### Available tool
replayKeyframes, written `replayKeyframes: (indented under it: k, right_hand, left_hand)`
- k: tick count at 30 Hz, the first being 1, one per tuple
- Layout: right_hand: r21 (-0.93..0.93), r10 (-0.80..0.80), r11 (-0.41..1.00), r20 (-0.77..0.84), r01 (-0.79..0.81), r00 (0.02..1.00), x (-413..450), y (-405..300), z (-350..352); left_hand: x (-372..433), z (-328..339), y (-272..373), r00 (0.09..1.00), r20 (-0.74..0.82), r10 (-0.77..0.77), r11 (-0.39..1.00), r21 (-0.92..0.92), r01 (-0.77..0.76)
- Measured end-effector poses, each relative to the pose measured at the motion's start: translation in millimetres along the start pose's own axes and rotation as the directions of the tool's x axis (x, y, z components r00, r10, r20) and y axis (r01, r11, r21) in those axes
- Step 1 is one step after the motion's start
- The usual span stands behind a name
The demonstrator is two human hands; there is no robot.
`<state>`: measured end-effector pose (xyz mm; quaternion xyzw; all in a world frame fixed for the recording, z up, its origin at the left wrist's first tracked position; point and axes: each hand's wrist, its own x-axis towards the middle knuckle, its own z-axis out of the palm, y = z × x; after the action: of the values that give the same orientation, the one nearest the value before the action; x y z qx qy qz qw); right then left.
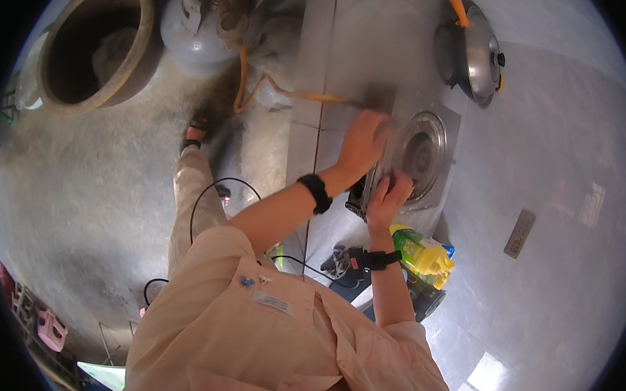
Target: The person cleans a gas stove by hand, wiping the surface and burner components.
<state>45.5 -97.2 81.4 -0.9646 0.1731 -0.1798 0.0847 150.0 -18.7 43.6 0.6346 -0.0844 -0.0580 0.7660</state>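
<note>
A metal gas stove [444, 135] with a round burner [422, 155] sits on the grey counter. My left hand [362, 141], wearing a black wrist strap, is blurred at the stove's side edge, near the end of an orange gas hose [313, 95]. Whether its fingers hold anything cannot be told. My right hand [390, 197], also strapped at the wrist, lies closer to me with its curled fingers gripping the stove's edge by the burner. Under this hand, a dark, soiled part of the stove's side [357, 201] shows.
The hose leads to a grey gas cylinder [194, 48] on the floor, beside a large round pot [150, 23]. A lidded wok [478, 62] stands beyond the stove. Yellow-green bottles [422, 256] are near my right forearm. A socket strip [520, 233] is on the wall.
</note>
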Motion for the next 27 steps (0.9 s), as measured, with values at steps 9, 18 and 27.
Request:
replayKeyframes:
  k: [9, 18, 27]
  right_hand:
    - [0.006, -0.016, 1.0, 0.001, 0.016, 1.0, 2, -3, -3]
    - [0.002, -0.001, 1.0, 0.023, 0.001, 1.0, 6, -4, -2]
    - [-0.015, 0.011, 1.0, -0.007, -0.011, 1.0, 9, -5, -3]
  left_hand:
    - [18, -1, 7, 0.997, -0.03, 0.069, 0.997, 0.036, -0.068]
    - [18, -3, 12, 1.0, 0.003, -0.012, 1.0, 0.014, 0.012]
    - [34, -2, -12, 0.942, 0.257, 0.216, 0.968, 0.067, -0.241]
